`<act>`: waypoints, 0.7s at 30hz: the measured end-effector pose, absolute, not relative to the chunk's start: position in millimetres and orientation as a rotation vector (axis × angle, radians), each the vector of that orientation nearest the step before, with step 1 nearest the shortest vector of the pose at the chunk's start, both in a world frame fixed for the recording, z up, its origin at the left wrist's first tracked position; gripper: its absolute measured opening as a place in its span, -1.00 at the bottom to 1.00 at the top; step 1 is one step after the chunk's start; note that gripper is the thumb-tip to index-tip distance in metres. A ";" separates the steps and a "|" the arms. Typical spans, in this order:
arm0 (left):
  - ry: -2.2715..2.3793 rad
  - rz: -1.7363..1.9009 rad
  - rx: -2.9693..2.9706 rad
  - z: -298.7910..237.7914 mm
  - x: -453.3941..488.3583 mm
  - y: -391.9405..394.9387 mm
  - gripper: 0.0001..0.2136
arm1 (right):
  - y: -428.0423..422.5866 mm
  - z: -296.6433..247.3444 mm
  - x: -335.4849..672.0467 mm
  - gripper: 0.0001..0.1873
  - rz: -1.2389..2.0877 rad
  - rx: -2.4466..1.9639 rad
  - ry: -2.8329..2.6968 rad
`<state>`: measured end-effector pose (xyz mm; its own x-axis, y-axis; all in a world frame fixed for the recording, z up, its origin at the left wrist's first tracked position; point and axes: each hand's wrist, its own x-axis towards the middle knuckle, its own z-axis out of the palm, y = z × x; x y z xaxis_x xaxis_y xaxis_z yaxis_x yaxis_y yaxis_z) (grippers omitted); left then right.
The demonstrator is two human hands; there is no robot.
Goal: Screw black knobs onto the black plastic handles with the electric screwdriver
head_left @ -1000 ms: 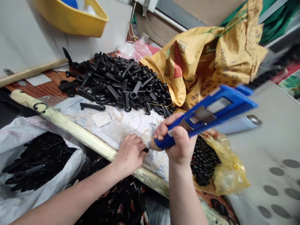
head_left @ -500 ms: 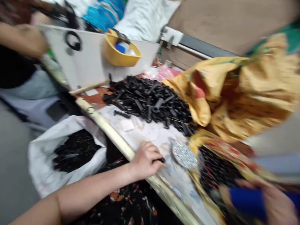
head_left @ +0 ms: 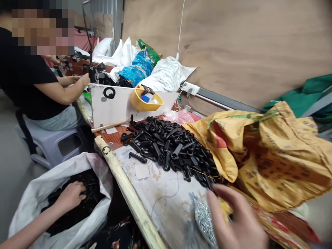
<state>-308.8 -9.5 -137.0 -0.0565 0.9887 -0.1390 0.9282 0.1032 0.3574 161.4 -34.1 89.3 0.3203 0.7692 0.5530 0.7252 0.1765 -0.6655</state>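
Note:
My left hand (head_left: 71,197) is inside the mouth of a white woven sack (head_left: 23,211), above dark plastic parts (head_left: 89,181). Its fingers are curled, and what they hold, if anything, is hidden. At the lower right, my right hand (head_left: 238,221) has thumb and fingers apart with nothing visible between them. It partly covers a round dish of small silvery screws (head_left: 204,219). Beyond it, black plastic handle-like pieces (head_left: 168,145) lie heaped on the table (head_left: 166,197). One black piece (head_left: 137,158) lies apart on the near side of the heap.
A yellow woven sack (head_left: 259,145) slumps to the right. A white divider board (head_left: 116,107) carries a yellow bin (head_left: 147,102). Behind it a co-worker in black (head_left: 26,76) sits on a grey stool (head_left: 52,145). A pale rail (head_left: 129,193) edges the table.
My left hand has moved left from the table edge, where it held a small black piece, into the white sack. My right hand has come up and left, toward the screws. The view has shifted.

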 end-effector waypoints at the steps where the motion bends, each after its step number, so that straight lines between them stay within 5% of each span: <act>1: 2.060 0.111 1.841 -153.9 -316.2 -12.9 -0.75 | -19.7 83.6 154.0 -0.66 0.124 -1.586 -1.480; 5: 2.117 -0.039 1.716 -195.3 -316.8 -26.9 -0.43 | 61.7 55.3 117.3 -0.73 0.363 -1.643 -1.668; 9: 2.033 0.034 1.700 -201.4 -298.2 -24.5 -0.34 | 116.1 43.8 92.8 -0.60 0.315 -1.642 -1.701; 16: 1.761 0.547 1.597 -166.8 -271.9 -15.7 -0.65 | 95.9 52.5 113.7 -0.93 0.405 -1.555 -1.705; 21: 1.673 1.349 1.848 -68.4 -217.3 -22.9 -0.79 | 8.3 42.9 135.9 -0.69 0.654 -1.400 -1.309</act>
